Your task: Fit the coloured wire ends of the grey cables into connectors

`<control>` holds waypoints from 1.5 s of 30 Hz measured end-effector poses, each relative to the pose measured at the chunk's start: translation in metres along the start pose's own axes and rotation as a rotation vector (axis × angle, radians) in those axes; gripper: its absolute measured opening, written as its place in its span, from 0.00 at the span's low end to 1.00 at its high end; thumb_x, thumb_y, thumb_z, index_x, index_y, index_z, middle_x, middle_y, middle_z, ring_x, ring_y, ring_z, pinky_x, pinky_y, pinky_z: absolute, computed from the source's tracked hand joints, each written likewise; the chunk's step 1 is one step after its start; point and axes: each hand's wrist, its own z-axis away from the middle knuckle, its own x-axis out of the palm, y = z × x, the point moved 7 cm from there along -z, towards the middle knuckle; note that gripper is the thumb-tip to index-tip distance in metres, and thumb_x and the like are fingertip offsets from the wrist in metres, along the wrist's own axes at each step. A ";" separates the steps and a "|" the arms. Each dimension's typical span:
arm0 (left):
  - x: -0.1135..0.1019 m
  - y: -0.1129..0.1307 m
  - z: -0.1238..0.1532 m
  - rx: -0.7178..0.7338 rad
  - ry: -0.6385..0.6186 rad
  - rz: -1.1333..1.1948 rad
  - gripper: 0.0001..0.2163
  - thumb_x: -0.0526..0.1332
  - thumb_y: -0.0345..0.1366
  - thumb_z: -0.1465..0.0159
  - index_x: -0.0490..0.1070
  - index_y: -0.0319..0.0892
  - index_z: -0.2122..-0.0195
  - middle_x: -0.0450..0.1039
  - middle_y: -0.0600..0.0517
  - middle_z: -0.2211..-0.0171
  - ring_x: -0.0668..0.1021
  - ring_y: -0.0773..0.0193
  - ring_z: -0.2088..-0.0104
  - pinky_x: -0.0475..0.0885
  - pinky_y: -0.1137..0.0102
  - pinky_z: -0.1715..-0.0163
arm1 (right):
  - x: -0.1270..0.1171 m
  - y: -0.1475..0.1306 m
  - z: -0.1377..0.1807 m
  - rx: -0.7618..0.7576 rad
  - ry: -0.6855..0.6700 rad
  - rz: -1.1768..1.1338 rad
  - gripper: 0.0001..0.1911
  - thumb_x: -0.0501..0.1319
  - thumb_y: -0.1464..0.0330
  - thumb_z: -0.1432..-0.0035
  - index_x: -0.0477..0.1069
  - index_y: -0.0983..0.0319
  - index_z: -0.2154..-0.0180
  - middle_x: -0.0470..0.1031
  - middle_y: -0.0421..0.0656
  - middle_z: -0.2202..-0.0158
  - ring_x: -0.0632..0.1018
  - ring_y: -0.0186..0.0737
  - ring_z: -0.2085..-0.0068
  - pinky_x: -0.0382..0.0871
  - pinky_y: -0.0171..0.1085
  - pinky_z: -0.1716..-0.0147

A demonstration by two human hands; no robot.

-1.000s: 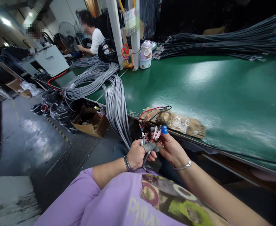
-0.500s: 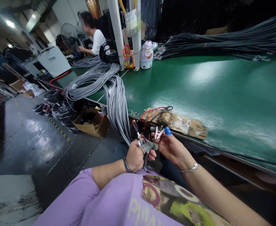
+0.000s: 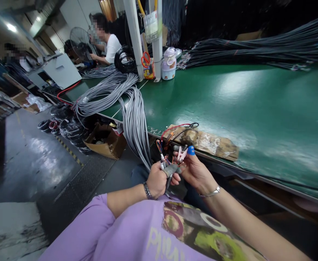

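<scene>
Both my hands meet just below the front edge of the green table. My left hand is closed around a grey cable end, and thin coloured wires fan up out of it. My right hand pinches a small pink clip next to those wires. A blue cap covers that hand's fingertip. Red and black leads run from the clip area up onto a taped cardboard pad on the table edge.
A thick bundle of grey cables hangs over the table's left edge near an open cardboard box. Black cable bundles lie along the far side. A post with scissors and a jar stands behind. A person sits beyond.
My hands stay together with only slight shifts. The fan of coloured wires has swung a little to the left, and the pink clip has stayed at the wire ends.
</scene>
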 end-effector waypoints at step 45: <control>-0.015 -0.009 0.001 0.039 -0.072 -0.083 0.17 0.68 0.47 0.49 0.69 0.36 0.73 0.73 0.50 0.81 0.73 0.68 0.84 0.68 0.75 0.82 | -0.019 -0.005 0.030 -0.088 0.233 0.458 0.15 0.72 0.60 0.59 0.71 0.62 0.76 0.67 0.38 0.80 0.63 0.31 0.78 0.56 0.34 0.77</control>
